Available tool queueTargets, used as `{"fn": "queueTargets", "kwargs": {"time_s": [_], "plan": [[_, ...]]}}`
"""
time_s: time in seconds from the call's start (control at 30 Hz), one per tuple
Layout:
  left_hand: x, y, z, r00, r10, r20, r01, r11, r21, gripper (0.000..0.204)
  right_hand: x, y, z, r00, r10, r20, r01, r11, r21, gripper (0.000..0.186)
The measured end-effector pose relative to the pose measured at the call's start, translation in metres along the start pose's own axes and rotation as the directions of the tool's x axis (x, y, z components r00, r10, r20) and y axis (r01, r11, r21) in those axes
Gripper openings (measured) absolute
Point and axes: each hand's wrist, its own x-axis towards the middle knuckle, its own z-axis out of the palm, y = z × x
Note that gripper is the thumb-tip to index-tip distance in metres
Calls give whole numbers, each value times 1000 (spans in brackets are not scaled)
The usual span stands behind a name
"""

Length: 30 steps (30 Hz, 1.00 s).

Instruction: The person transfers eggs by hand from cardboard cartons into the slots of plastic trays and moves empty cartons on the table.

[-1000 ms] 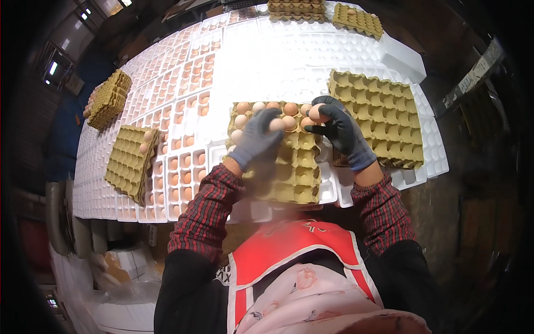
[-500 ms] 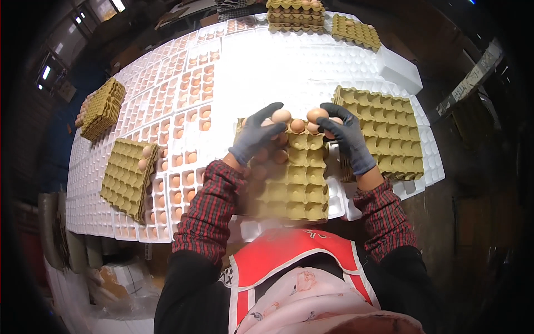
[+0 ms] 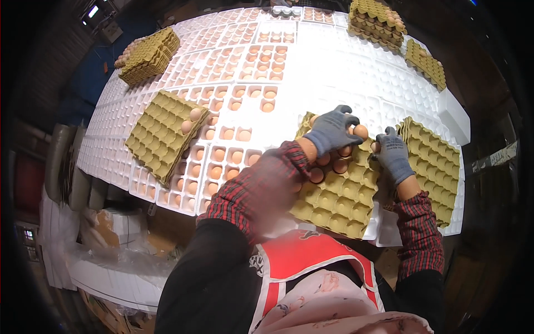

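My left hand (image 3: 334, 131), in a grey glove, curls over the far part of a yellowish pulp egg tray (image 3: 336, 206). Its fingers close on a brown egg (image 3: 360, 131) at their tips. Several more eggs (image 3: 340, 165) lie in the tray's cups below that palm; the hand hides part of them. At the tray's right edge my right hand (image 3: 393, 156), gloved as well, has its fingers closed round another egg (image 3: 376, 147), only partly visible. The tray's near cups show no eggs.
White foam trays (image 3: 225, 167) with eggs cover the left of the table. Pulp trays stand at right (image 3: 434, 167), and at left one (image 3: 164, 133) bears two eggs. Further stacks stand far left (image 3: 153, 58) and far right (image 3: 375, 25). A white foam block (image 3: 454, 114) sits at the right edge.
The view has swung, so the table appears shifted right and tilted. My left hand now reaches over the tray's eggs, and my right hand has drawn to the tray's right edge, showing fewer eggs.
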Motion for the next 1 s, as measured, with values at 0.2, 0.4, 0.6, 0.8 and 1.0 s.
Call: {"fn": "queueTargets", "kwargs": {"time_s": [0.2, 0.4, 0.6, 0.8, 1.0], "plan": [[-121, -129, -135, 874, -377, -307, 452, 862, 229, 50, 8, -31, -47, 971, -119, -208, 232, 677, 698, 37], [-96, -167, -139, 787, -612, 77, 382, 582, 718, 46, 47, -207, -34, 793, -588, -159, 559, 599, 574, 42], [-133, -197, -163, 883, -464, 78, 367, 783, 502, 43, 107, -266, -2, 688, -724, 47, 708, 685, 173, 43], [-126, -204, -169, 880, -414, -231, 334, 887, -317, 45, 108, -247, 12, 855, -518, -30, 466, 742, 482, 35], [-67, -264, -116, 961, -201, -189, 265, 868, 420, 53, 62, -241, 1, 772, -587, -244, 625, 771, 121, 40]]}}
